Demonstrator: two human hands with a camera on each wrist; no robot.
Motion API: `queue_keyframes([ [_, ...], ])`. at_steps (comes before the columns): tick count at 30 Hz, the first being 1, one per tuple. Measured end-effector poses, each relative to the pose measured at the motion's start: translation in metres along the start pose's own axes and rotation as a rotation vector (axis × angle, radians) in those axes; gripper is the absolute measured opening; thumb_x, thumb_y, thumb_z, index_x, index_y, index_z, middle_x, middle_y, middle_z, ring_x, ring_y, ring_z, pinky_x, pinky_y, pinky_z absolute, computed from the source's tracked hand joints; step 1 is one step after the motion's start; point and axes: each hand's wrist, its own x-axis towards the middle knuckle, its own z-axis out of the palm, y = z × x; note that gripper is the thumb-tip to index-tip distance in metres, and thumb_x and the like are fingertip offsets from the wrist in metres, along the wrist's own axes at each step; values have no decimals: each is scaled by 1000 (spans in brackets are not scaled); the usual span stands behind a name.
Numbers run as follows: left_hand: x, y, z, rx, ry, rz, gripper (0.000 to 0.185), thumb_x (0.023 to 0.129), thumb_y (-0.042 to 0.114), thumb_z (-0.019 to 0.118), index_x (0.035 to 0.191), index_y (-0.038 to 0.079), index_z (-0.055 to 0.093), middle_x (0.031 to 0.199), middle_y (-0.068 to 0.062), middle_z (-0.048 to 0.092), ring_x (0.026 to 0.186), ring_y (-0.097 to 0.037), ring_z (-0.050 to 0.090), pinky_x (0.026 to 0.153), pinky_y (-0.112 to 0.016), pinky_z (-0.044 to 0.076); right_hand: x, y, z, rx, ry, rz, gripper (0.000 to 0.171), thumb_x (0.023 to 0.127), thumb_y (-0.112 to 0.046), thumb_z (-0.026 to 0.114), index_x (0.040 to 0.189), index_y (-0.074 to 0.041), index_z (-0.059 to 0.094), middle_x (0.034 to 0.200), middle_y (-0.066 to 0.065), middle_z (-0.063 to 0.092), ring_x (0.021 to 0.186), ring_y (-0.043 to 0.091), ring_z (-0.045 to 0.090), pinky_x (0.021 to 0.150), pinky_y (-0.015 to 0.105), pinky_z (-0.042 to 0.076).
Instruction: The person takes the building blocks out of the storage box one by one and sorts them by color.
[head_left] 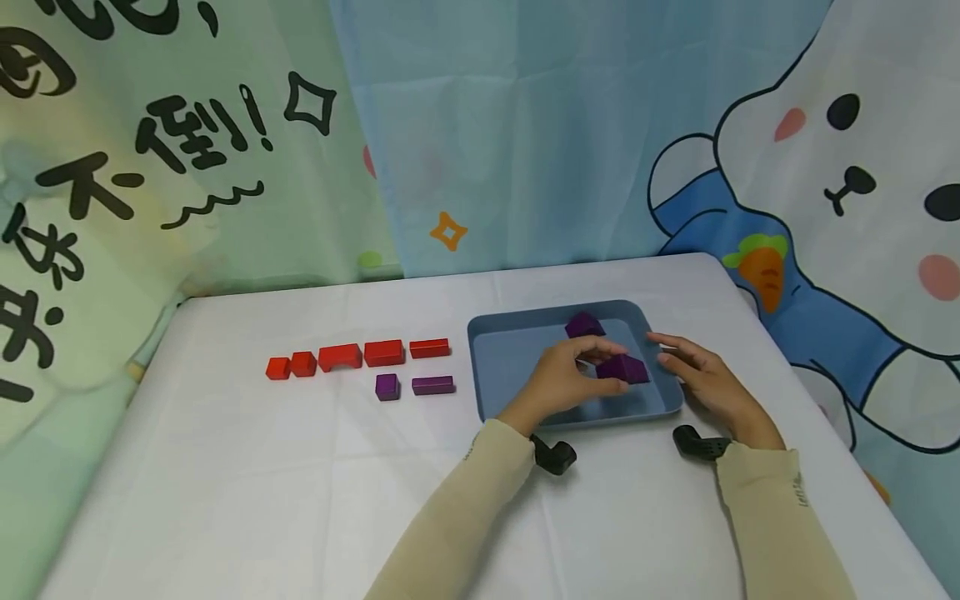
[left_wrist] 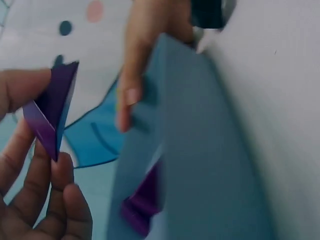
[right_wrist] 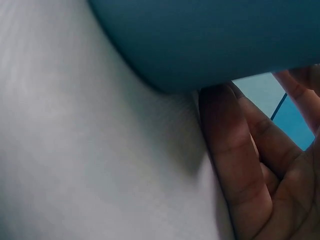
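My left hand (head_left: pixel 576 377) pinches a purple block (head_left: pixel 626 367) between thumb and fingers, just above the floor of the blue tray (head_left: pixel 507 360). The left wrist view shows that block (left_wrist: pixel 50 114) held edge-on at my fingertips (left_wrist: pixel 47 195). A second purple block (head_left: pixel 583 324) lies in the tray's far part, and shows low in the tray (left_wrist: pixel 144 201) in the left wrist view. My right hand (head_left: pixel 699 372) rests with relaxed fingers against the tray's right rim. In the right wrist view it (right_wrist: pixel 250 165) lies on the cloth beside the tray wall (right_wrist: pixel 210 40).
On the white tablecloth (head_left: pixel 300 483), left of the tray, stands a row of several red blocks (head_left: pixel 340 357). Below it lie a purple cube (head_left: pixel 387 386) and a purple bar (head_left: pixel 432 384). Printed curtains hang behind the table and to both sides.
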Motion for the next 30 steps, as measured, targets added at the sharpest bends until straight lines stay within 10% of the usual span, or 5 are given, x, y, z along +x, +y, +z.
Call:
queue_keyframes([
  [7, -41, 1, -61, -13, -52, 68, 43, 94, 13, 83, 135, 6, 74, 128, -9, 72, 109, -3, 57, 106, -50, 53, 3, 0, 1, 5, -4, -4, 60, 118, -31, 50, 167, 0, 33, 174, 33, 15, 154, 61, 22, 118, 82, 23],
  [16, -91, -21, -133, 75, 80, 66, 42, 95, 9, 82, 135, 0, 73, 127, -12, 74, 114, -20, 62, 100, -52, 53, 2, 2, 1, -20, 4, 6, 60, 117, -36, 49, 168, -8, 35, 173, 36, 18, 151, 61, 25, 116, 84, 24],
  [30, -167, -54, -216, 292, 276, -142, 44, 99, 3, 78, 141, 0, 68, 133, -17, 73, 124, -37, 65, 99, -47, 52, 4, 4, 2, 0, 3, -17, 57, 117, -36, 49, 169, -17, 38, 172, 37, 16, 151, 61, 24, 116, 84, 24],
])
